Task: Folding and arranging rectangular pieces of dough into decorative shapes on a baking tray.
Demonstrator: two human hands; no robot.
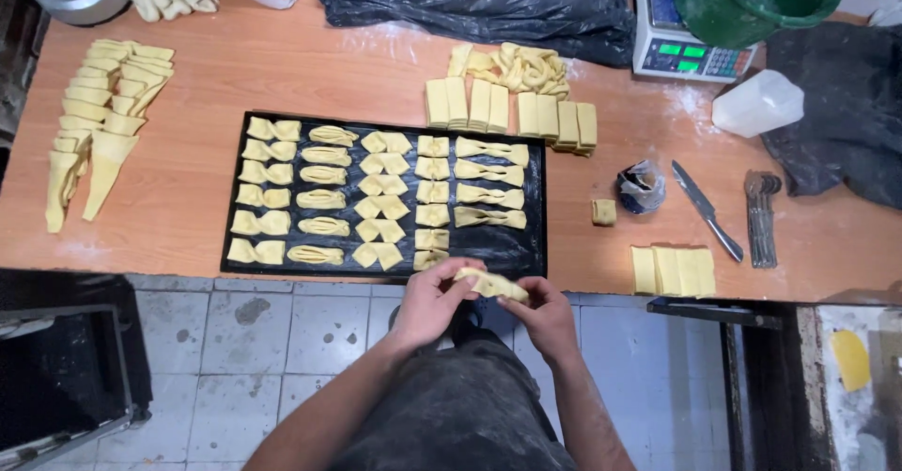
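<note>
Yellow folded dough piece (pixel 495 285) lies between both hands just past the near edge of the tabletop (pixel 282 77), its long axis left to right, left hand (pixel 434 297) and right hand (pixel 543 309) each closed in a pinching grip on one end, beside the black baking tray (pixel 537 210).

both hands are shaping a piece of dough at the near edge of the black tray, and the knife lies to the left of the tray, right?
Not quite. The knife lies to the right of the black tray, near the spoons, as the head view shows. The left hand and right hand do hold a piece of dough at its near edge.
</note>
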